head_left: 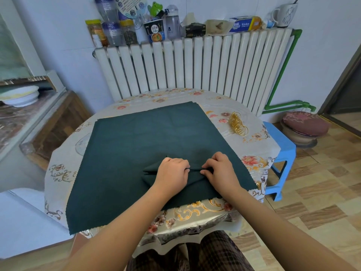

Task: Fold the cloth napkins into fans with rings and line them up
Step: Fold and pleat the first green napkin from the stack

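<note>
**Pleats gathered in dark green cloth**

The left hand (172,171) and right hand (218,170) pinch a narrow ridge of the matte green napkin (136,137) between curled fingers. Thin gold rings (238,124) lie beyond the right hand on the glossy floral surface (252,153).

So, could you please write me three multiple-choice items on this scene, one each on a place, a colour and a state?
1. Where do the gold rings lie on the table?
A. on its far right, beside the cloth
B. on top of the cloth
C. at its near left edge

2. What colour is the cloth napkin?
A. white
B. dark green
C. red

3. What are the left hand and right hand doing?
A. resting flat and open
B. lifting a ring
C. pinching a fold in the cloth

Answers: 1 A, the rings sit on bare tablecloth right of the napkin; 2 B, it is plainly dark green; 3 C, both grips have curled fingers on a raised pleat.
</note>
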A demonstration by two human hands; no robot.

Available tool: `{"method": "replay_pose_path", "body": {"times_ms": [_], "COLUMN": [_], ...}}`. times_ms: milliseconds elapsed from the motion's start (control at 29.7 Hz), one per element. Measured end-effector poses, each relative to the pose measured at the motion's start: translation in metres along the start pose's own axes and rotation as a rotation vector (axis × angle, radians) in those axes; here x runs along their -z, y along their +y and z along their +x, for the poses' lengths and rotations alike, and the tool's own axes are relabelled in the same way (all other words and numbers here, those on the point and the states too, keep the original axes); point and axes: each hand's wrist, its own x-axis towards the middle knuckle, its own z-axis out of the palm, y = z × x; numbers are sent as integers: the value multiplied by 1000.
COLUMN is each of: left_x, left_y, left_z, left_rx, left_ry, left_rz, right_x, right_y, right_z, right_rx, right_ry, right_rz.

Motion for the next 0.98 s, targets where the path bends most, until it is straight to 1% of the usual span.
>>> {"method": "replay_pose_path", "body": {"times_ms": [101,202,269,370,438,539,640,707,842,909,977], "left_x": [-1,-1,-2,-5,-2,10,20,28,43,44,43], "left_y": [0,1,0,-5,-9,-16,-20,-20,-18,-15,-12], "left_z": [-7,-13,-17,-20,-20,-14,-4,6,36,48,57], "left_rx": [-6,-3,42,175,244,300,287,277,269,214,148], "left_ry": [19,59,85,96,20,-128,-249,-358,-580,-651,-684], "left_rz": [-15,-52,-92,-180,-269,-374,-348,-290,-175,-63,42], "right_x": [-3,-5,-5,-3,-3,-2,1,6,18,22,25], "right_y": [1,3,3,5,8,9,9,6,-4,-11,-16], "right_z": [1,1,2,1,-1,-1,2,5,25,39,49], "right_rx": [61,135,175,210,255,299,311,296,194,137,98], "right_ry": [32,27,19,44,55,65,17,-64,-302,-396,-495], "right_rz": [-41,-88,-132,-158,-170,-171,-152,-126,-89,-86,-104]}}
